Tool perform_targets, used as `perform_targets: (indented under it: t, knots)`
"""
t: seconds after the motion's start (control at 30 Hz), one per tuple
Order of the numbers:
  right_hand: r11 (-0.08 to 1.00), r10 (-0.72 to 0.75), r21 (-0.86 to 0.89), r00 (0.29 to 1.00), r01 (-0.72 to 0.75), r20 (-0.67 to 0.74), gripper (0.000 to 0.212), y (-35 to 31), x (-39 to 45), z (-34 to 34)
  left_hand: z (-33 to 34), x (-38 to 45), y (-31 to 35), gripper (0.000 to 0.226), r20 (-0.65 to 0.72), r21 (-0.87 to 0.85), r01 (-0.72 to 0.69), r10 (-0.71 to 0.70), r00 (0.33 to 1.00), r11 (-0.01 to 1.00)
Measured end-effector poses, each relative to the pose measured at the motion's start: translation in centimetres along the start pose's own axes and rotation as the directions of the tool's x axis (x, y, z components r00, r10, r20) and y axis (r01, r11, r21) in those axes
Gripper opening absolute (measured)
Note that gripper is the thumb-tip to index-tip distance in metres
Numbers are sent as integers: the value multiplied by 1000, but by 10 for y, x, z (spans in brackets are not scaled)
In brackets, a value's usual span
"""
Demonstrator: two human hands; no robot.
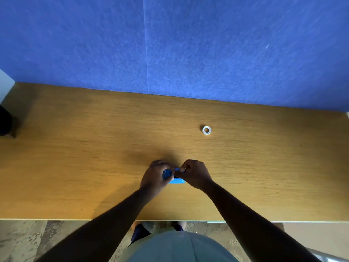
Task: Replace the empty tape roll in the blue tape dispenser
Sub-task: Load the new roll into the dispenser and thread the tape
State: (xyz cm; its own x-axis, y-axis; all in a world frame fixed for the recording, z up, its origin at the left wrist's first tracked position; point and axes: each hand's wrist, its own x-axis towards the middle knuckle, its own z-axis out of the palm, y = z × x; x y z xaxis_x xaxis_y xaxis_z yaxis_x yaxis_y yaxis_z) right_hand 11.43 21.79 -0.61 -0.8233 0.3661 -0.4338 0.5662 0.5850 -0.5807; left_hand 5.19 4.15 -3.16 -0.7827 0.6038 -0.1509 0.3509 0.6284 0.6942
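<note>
The blue tape dispenser [174, 177] sits low over the wooden table [75, 148], near its front middle, held between both hands. My left hand [154, 178] wraps around its left end. My right hand [194, 175] pinches at the top of the dispenser's right part with thumb and fingertips; what lies under those fingers is hidden. A small clear tape roll [206, 130] lies flat on the table, well beyond and to the right of my hands.
A blue felt partition [170, 44] rises along the table's far edge. A dark object [5, 123] sits at the table's left end. The table's front edge [113, 219] runs just before my body, with patterned floor below.
</note>
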Motion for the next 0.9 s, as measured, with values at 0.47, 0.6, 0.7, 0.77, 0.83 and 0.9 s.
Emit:
perform_targets:
  t: [0.47, 0.6, 0.7, 0.77, 0.83, 0.9]
  knots:
    - [973, 98, 190, 980, -132, 176, 19, 5, 2, -13, -2, 0, 2, 21, -7, -51, 2, -2, 1000, 999]
    - [973, 85, 200, 982, -118, 168, 12, 7, 1, -13, -3, 0, 2, 21, -4, -46, 1, -1, 1000, 999]
    - [971, 81, 209, 982, -117, 173, 10, 10, 1, -13, -3, 0, 2, 23, -5, -38, -4, 4, 1000, 999]
    - [972, 73, 208, 981, -110, 180, 6, 11, 1, -13, -3, 0, 3, 23, 2, -34, -3, 3, 1000, 999]
    - [969, 74, 217, 981, -113, 179, 6, 12, 2, -13, -4, 0, 3, 24, 6, -26, -3, 3, 1000, 1000]
    - [966, 86, 228, 983, -123, 165, 16, 11, 1, -11, -3, 1, 4, 24, -2, -25, -6, 6, 1000, 1000]
